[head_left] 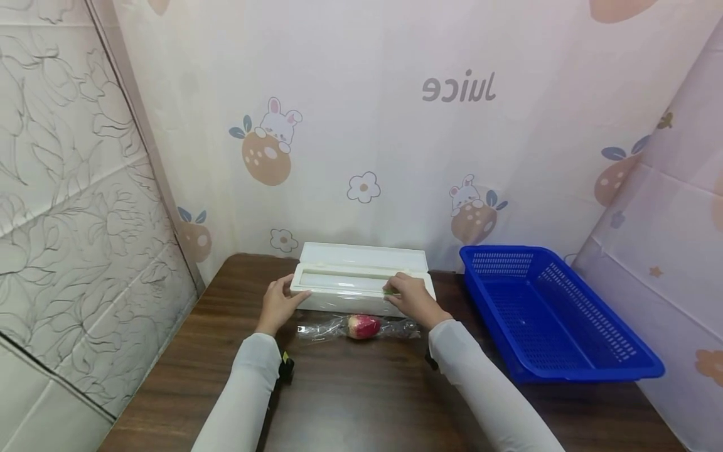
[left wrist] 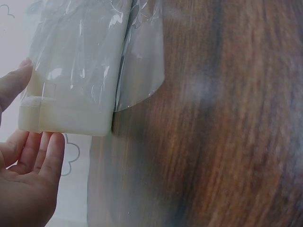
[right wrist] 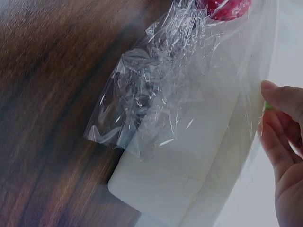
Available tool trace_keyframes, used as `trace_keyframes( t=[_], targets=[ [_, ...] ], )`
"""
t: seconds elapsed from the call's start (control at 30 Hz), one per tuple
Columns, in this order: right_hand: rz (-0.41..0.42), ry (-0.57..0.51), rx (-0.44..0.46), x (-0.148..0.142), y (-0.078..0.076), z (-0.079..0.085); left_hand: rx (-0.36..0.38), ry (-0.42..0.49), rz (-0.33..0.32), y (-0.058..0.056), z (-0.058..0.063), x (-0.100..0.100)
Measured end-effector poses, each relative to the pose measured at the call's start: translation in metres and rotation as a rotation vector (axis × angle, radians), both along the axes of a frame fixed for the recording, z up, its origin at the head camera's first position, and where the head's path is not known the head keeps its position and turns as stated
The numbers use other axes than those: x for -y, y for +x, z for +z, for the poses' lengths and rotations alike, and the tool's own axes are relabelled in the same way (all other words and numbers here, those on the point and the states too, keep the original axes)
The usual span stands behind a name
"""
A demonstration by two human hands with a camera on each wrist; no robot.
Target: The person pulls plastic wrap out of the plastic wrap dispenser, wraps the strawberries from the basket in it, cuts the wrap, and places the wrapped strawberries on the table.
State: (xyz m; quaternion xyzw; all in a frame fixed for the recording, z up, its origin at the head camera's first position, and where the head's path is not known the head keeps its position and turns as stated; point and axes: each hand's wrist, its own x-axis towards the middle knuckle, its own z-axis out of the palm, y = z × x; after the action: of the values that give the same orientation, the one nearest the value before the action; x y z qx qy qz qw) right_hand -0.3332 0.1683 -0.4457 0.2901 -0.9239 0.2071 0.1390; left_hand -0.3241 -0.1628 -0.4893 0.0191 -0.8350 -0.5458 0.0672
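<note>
Sleeves point(head_left: 241, 389): pointing at cling-film dispenser point(head_left: 344, 302)
Left hand point(head_left: 279, 306): gripping its end
Right hand point(head_left: 415, 299): pinching green tab point(right wrist: 268, 106)
Fruit point(head_left: 364, 326): lying before dispenser

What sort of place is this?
Perhaps a makeshift indoor work corner: a wood-grain table stands before a bunny-print backdrop, with an open white cling-film dispenser on it.

Can't pin the place: home-style corner or makeshift booth. Wood-grain table point(head_left: 350, 405) sits against a rabbit-and-fruit wall covering point(head_left: 361, 119), flower-print sheet point(head_left: 62, 157) at left; plastic basket point(head_left: 587, 375) and cling-film box point(head_left: 333, 302) read as kitchen stuff.
</note>
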Motion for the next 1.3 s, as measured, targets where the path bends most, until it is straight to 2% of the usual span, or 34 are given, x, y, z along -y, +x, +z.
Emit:
trace_keyframes(
  t=[0.17,0.43,0.53,0.7,0.97,1.3],
  targets=[
    [0.066,-0.015,0.025,0.002,0.0,-0.001,0.004,0.001,-0.007,0.0,0.0,0.001],
    [0.172,0.023,-0.022,0.008,-0.001,-0.001,0.012,0.004,0.0,-0.002,-0.001,0.001],
    [0.188,0.046,-0.033,0.01,-0.002,0.0,0.005,0.0,0.0,-0.002,-0.001,0.002],
    [0.155,0.075,0.005,0.013,-0.001,0.003,0.002,-0.001,-0.001,-0.003,0.0,0.002],
    [0.026,0.057,0.096,0.024,0.0,0.013,0.003,0.015,-0.001,-0.003,0.0,0.002],
    [0.013,0.057,0.056,0.034,-0.004,0.013,0.02,0.017,-0.006,-0.003,-0.001,0.003]
  ],
)
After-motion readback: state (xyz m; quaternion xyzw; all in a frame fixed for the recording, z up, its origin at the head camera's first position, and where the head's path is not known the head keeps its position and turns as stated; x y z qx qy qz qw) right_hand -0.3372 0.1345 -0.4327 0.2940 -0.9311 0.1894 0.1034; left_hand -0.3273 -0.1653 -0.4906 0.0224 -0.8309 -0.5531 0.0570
